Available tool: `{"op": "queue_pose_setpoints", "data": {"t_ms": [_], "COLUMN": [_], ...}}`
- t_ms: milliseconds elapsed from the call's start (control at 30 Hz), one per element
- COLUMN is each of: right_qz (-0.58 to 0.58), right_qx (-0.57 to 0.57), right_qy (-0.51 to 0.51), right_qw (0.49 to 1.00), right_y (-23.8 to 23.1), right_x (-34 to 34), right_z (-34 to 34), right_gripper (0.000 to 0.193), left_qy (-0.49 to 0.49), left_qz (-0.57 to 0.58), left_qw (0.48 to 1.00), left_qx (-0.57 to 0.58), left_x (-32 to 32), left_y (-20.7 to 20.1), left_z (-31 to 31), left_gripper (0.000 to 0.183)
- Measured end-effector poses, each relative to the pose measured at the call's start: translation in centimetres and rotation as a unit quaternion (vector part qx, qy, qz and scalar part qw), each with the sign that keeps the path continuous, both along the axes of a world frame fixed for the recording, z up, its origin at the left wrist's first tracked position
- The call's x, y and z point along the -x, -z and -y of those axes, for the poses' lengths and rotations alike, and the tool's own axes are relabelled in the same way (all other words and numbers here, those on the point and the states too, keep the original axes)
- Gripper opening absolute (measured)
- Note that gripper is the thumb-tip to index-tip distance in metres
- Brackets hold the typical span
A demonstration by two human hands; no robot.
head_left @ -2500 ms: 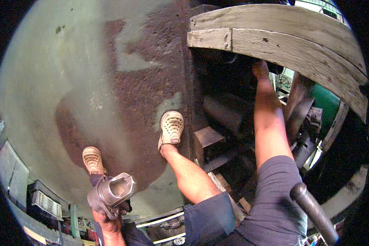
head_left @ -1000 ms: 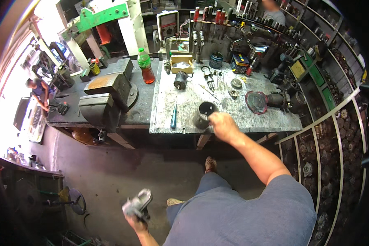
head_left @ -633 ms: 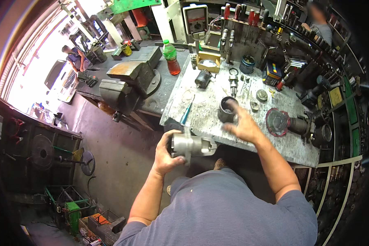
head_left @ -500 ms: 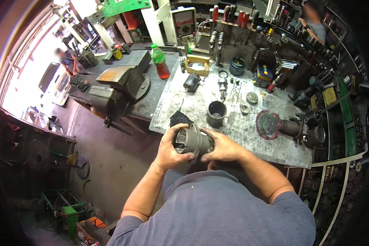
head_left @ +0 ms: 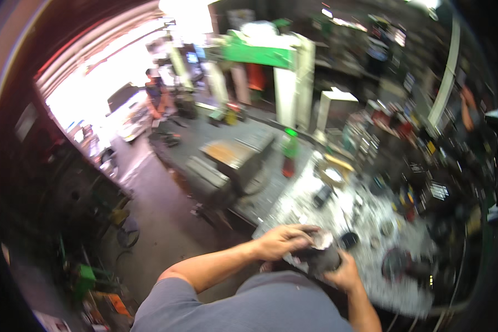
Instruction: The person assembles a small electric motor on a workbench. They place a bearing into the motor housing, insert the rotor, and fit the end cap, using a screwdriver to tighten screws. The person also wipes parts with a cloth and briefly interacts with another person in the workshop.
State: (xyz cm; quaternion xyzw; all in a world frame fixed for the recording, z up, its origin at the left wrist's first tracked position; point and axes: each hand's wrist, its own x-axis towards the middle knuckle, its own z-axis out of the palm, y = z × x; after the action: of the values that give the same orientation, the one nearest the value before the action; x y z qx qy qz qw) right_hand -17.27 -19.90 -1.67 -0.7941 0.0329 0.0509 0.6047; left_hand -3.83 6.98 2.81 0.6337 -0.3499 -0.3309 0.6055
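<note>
Motion blurs the view. A dark grey metal housing [head_left: 325,261], hollow with a pale round opening at its upper end, is held in front of my body at the bench's near edge. My right hand [head_left: 344,272] grips its lower right side. My left hand [head_left: 282,242] is at the upper left of the housing, its fingers bent over the rim by the opening; the exact contact is smeared. Just beyond the housing, a dark cylindrical cup [head_left: 348,240] stands on the pale worktop [head_left: 301,207]. A small black cylindrical part [head_left: 322,196] lies farther back.
A large bench vise [head_left: 227,166] sits on the grey bench at left, beside a green-capped bottle of red liquid [head_left: 289,155]. A yellowish box [head_left: 335,169] stands at the back. Blurred tools crowd the right. Another person [head_left: 156,97] is near the bright doorway.
The view has swung, shifting the scene rightward and down. The housing has tilted so its opening faces up. My left hand has moved from its side to its upper rim; my right hand still holds it.
</note>
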Motion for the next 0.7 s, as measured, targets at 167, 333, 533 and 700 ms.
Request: {"op": "queue_pose_setpoints", "data": {"t_ms": [167,333,533,700], "right_qz": [0.029,0.055,0.167,0.117], "right_qx": [0.087,0.211,0.258,0.122], "right_qy": [-0.070,-0.056,-0.065,-0.022], "right_qw": [0.993,0.974,0.949,0.985], "right_y": [-0.4,-1.4,-1.4,-0.2], "right_x": [-2.4,-4.1,-4.3,-3.4], "right_z": [-2.3,-2.5,-0.7,2.7], "right_gripper": [0.075,0.074,0.075,0.079], "left_qy": [0.014,-0.045,-0.015,0.005], "left_qz": [0.025,0.132,0.124,0.004], "left_qw": [0.994,0.954,0.968,0.987], "left_qx": [-0.110,-0.267,-0.219,-0.159], "left_x": [-2.4,-4.4,-4.6,-6.3], "left_y": [3.6,7.1,8.1,6.3], "left_z": [0.8,2.9,4.6,4.5], "left_gripper": [0.052,0.059,0.067,0.078]}}
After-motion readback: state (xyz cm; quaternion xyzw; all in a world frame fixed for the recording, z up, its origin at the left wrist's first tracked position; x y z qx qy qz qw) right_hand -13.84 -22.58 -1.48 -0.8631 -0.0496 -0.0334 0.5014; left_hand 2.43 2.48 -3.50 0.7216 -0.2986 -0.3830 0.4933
